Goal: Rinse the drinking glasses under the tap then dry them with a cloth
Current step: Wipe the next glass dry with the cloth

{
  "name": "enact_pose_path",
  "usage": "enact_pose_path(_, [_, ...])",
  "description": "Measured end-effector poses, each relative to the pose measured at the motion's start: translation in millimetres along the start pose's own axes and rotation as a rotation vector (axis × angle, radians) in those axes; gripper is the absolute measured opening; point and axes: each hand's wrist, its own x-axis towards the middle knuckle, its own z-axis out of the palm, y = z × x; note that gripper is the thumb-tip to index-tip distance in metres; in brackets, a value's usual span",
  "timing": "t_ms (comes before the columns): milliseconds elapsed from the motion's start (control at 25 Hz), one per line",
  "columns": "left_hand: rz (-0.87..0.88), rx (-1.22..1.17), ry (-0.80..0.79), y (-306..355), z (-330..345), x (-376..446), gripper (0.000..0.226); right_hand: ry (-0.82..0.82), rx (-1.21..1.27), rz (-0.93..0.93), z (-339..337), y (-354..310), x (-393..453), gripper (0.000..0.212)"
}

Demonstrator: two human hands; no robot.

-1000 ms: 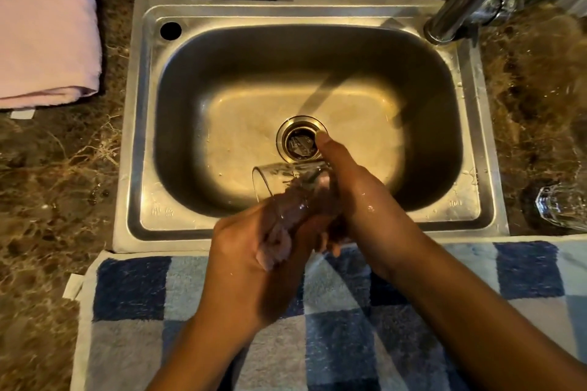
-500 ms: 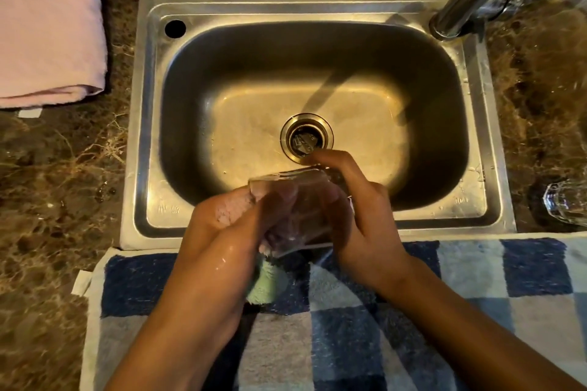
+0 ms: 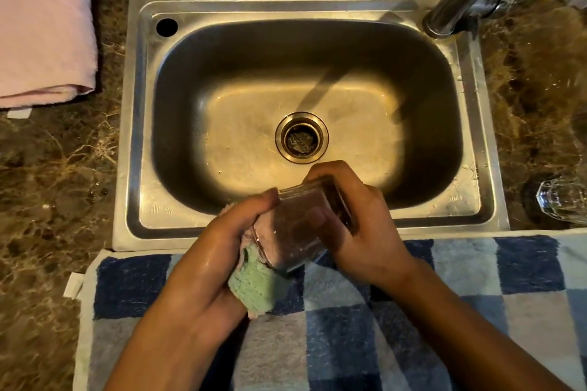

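clear glass [image 3: 305,225], a drinking tumbler, lies tilted on its side between both hands, over the near rim of the steel sink [image 3: 133,136] and the far edge of the blue checked towel [image 3: 476,311] spread in front of it. the right hand [image 3: 359,225] curls round the tumbler's base end, fingers wrapped over the top and thumb under it. the left hand [image 3: 209,260] grips a small cloth [image 3: 254,286], green on one face and pink on the other, with its fingers closed round it; part of the cloth is pushed into the tumbler's open mouth, and the pink shows through the glass wall. the thumb presses on the outside of the glass near the rim. the left hand looks wet.

a second glass [image 3: 562,200] stands on the brown marble counter [image 3: 57,184] to the right of the sink, well apart from the hands. the chrome tap [image 3: 460,0] sits at the far right corner; no water shows at its spout. a folded pink towel [image 3: 41,28] lies on the counter to the left.
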Motion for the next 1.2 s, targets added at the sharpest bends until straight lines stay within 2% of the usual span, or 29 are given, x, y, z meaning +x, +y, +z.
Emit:
enact_pose_path(80, [0.132, 0.105, 0.003, -4, 3, -5, 0.039, -0.036, 0.07, 0.104, -3, -4, -3, 0.056])
enact_pose_path(120, [0.275, 0.264, 0.028, -9, 8, -9, 0.033, -0.041, 0.121, 0.217, -4, -10, -3, 0.052])
enact_pose_path(200, [0.637, 0.726, 0.111, -23, 14, -13, 0.029, -0.073, 0.231, 0.509, -3, -18, 0, 0.061])
enact_pose_path(240, [0.769, 0.946, 0.151, -32, 14, -10, 0.023, -0.083, 0.27, 0.619, -3, -20, 2, 0.068])
enact_pose_path(280, [0.847, 1.052, 0.164, -36, 21, -8, 0.021, -0.063, 0.294, 0.669, -2, -21, 3, 0.069])
enact_pose_path(320, [0.843, 1.035, 0.172, -39, 25, -6, 0.023, -0.022, 0.289, 0.667, -1, -21, 4, 0.065])
enact_pose_path(360, [0.718, 0.81, 0.151, -34, 29, -6, 0.028, 0.028, 0.26, 0.619, 1, -19, 4, 0.059])
enact_pose_path(440, [0.273, 0.217, 0.035, -25, 22, -1, 0.039, 0.086, 0.093, 0.426, 3, -15, 1, 0.042])
enact_pose_path(480, [0.107, -0.002, -0.019, -22, 13, 2, 0.033, 0.063, -0.004, 0.326, 2, -13, 0, 0.038])
enact_pose_path(560, [-0.065, -0.16, -0.037, -20, -1, 3, 0.03, 0.0, -0.055, 0.238, 0, -8, -2, 0.043])
enact_pose_path(600, [-0.056, -0.179, -0.04, -21, -4, 2, 0.033, 0.013, -0.029, 0.25, 0, -8, -3, 0.051])
enact_pose_path(680, [0.136, -0.109, 0.008, -32, -6, 2, 0.034, 0.139, 0.148, 0.412, 9, -9, -7, 0.07])
enact_pose_path(720, [0.263, -0.061, 0.053, -38, -4, 1, 0.033, 0.208, 0.316, 0.531, 18, -12, -9, 0.075])
enact_pose_path(800, [0.42, 0.024, 0.064, -47, 6, 1, 0.032, 0.293, 0.634, 0.663, 39, -18, -13, 0.073])
enact_pose_path(920, [0.431, 0.166, 0.061, -55, 16, 0, 0.039, 0.443, 0.834, 0.563, 54, -22, -10, 0.049])
enact_pose_path(1000, [0.477, 0.29, 0.057, -55, 18, -3, 0.04, 0.475, 0.942, 0.564, 51, -24, -2, 0.039])
enact_pose_path(1080, [0.552, 0.373, -0.018, -55, 15, -1, 0.034, 0.449, 1.091, 0.622, 43, -23, 4, 0.045])
enact_pose_path(1200, [0.461, 0.301, -0.094, -49, 8, -1, 0.051, 0.428, 1.099, 0.696, 28, -18, 11, 0.064])
